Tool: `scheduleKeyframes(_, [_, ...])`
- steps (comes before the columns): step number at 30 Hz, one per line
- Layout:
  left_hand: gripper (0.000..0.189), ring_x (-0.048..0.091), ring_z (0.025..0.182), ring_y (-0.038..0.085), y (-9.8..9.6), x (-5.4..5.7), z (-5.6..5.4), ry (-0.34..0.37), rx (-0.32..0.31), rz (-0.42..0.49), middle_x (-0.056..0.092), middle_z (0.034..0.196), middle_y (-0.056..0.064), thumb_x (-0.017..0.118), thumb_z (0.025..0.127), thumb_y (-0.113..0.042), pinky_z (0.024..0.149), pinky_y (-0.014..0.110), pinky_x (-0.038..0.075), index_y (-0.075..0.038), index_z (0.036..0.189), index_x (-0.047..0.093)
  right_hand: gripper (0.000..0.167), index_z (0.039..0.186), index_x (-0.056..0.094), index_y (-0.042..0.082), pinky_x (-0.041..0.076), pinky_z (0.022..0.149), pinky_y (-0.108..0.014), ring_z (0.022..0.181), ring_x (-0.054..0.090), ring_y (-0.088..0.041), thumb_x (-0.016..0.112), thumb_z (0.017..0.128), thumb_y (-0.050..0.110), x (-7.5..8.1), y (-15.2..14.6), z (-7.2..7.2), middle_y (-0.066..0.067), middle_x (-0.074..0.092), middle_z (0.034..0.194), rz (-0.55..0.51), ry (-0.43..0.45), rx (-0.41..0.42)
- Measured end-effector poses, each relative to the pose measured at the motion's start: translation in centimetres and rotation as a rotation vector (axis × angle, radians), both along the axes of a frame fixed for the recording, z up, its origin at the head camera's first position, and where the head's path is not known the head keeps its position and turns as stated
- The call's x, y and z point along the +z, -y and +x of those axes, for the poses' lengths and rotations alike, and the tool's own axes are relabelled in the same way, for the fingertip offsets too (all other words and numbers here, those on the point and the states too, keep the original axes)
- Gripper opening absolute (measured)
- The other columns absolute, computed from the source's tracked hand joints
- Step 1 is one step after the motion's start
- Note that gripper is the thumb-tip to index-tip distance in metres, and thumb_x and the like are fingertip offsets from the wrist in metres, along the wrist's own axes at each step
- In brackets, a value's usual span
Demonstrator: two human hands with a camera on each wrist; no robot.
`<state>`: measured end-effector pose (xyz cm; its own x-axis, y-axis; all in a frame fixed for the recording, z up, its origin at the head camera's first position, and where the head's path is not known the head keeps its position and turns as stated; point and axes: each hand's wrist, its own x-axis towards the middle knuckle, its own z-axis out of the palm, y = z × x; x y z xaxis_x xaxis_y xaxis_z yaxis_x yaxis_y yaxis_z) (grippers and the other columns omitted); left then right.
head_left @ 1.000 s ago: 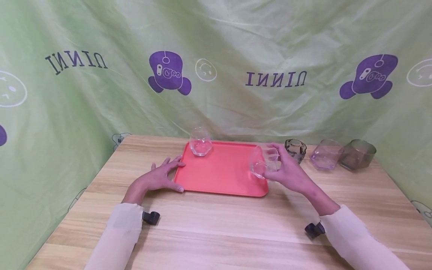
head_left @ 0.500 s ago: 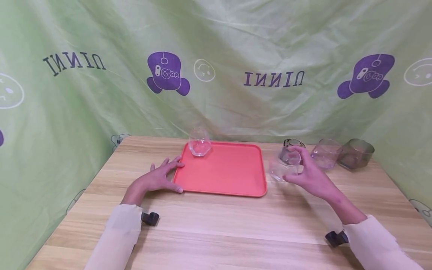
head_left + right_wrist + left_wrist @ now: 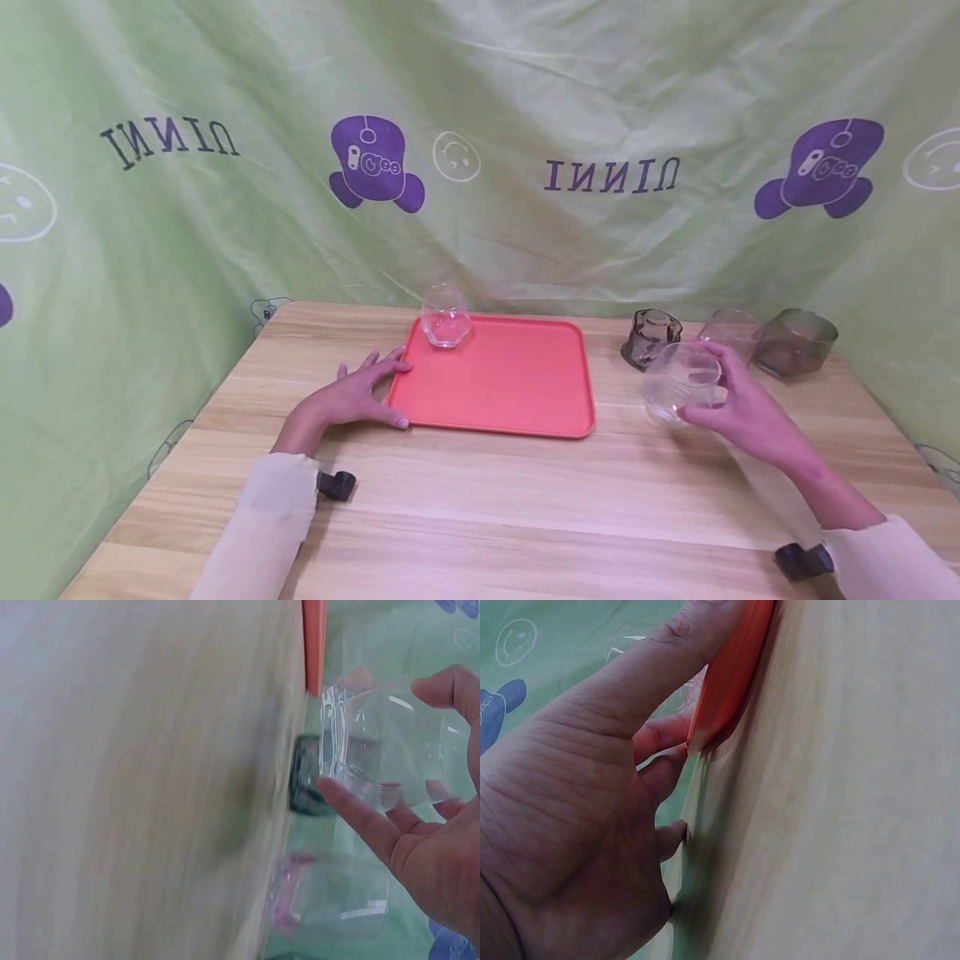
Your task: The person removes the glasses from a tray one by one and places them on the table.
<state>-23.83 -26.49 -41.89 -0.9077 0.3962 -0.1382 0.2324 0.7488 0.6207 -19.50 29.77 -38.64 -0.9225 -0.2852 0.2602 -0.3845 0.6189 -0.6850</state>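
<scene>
My right hand (image 3: 731, 400) grips a clear glass cup (image 3: 678, 385) just right of the orange tray (image 3: 495, 392), low over the wooden table; the right wrist view shows the cup (image 3: 382, 761) between thumb and fingers (image 3: 352, 814). My left hand (image 3: 360, 392) rests flat on the table with straight fingers against the tray's left edge (image 3: 731, 675). A second clear cup (image 3: 446, 316) stands at the tray's far left corner.
Behind my right hand stand a dark grey cup (image 3: 651, 337), a pale purple cup (image 3: 731, 327) and a smoky grey cup (image 3: 797, 342). A green printed cloth hangs behind and beside the wooden table (image 3: 487, 500).
My right hand has carried the clear cup from above the tray's right side off to the right and lower, beside the tray. The left hand has stayed put.
</scene>
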Motion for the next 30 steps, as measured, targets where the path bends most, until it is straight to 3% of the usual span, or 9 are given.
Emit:
scheduleKeyframes(3, [0.101, -0.004, 0.154, 0.044, 0.0, -0.1, 0.0, 0.003, 0.000, 0.000, 0.016, 0.171, 0.009, 0.091, 0.072, -0.053, 0.112, 0.072, -0.018, -0.020, 0.156, 0.044, 0.089, 0.152, 0.031, 0.003, 0.057, 0.070, -0.027, 0.112, 0.056, -0.041, 0.086, 0.082, 0.005, 0.1, -1.2, 0.4, -0.028, 0.048, 0.140, 0.002, -0.022, -0.009])
scheduleKeyframes(5, [0.101, -0.004, 0.154, 0.044, 0.0, -0.1, 0.0, 0.004, 0.005, -0.001, 0.016, 0.171, 0.010, 0.091, 0.072, -0.053, 0.112, 0.071, -0.017, -0.020, 0.156, 0.044, 0.089, 0.152, 0.030, 0.001, 0.057, 0.068, -0.028, 0.108, 0.059, -0.027, 0.085, 0.082, 0.003, 0.0, -2.0, 0.5, -0.029, 0.048, 0.139, -0.007, -0.026, -0.013])
scheduleKeyframes(10, [0.101, -0.004, 0.154, 0.044, -0.1, 0.0, -0.1, 0.009, 0.006, -0.001, 0.016, 0.171, 0.010, 0.091, 0.072, -0.053, 0.112, 0.071, -0.017, -0.020, 0.156, 0.044, 0.092, 0.153, 0.026, -0.002, 0.056, 0.070, -0.024, 0.103, 0.051, 0.006, 0.085, 0.083, 0.002, 0.1, -3.8, 1.2, -0.032, 0.047, 0.138, -0.009, -0.020, -0.041])
scheduleKeyframes(17, [0.100, -0.003, 0.154, 0.044, 0.0, 0.1, -0.2, 0.002, 0.001, 0.007, 0.018, 0.171, 0.008, 0.091, 0.072, -0.052, 0.112, 0.072, -0.017, -0.019, 0.154, 0.045, 0.096, 0.154, 0.020, -0.005, 0.057, 0.070, -0.022, 0.101, 0.051, 0.011, 0.084, 0.083, -0.001, -0.5, -5.6, 1.7, -0.037, 0.043, 0.139, -0.025, 0.008, -0.057])
scheduleKeyframes(30, [0.101, -0.004, 0.155, 0.043, 0.0, 0.0, -0.1, 0.012, 0.005, 0.002, 0.017, 0.171, 0.008, 0.091, 0.072, -0.053, 0.112, 0.071, -0.017, -0.020, 0.155, 0.044, 0.094, 0.153, 0.023, -0.003, 0.055, 0.069, -0.021, 0.101, 0.049, 0.013, 0.084, 0.082, -0.002, -1.2, -7.9, 2.4, -0.038, 0.045, 0.137, 0.007, 0.005, -0.099])
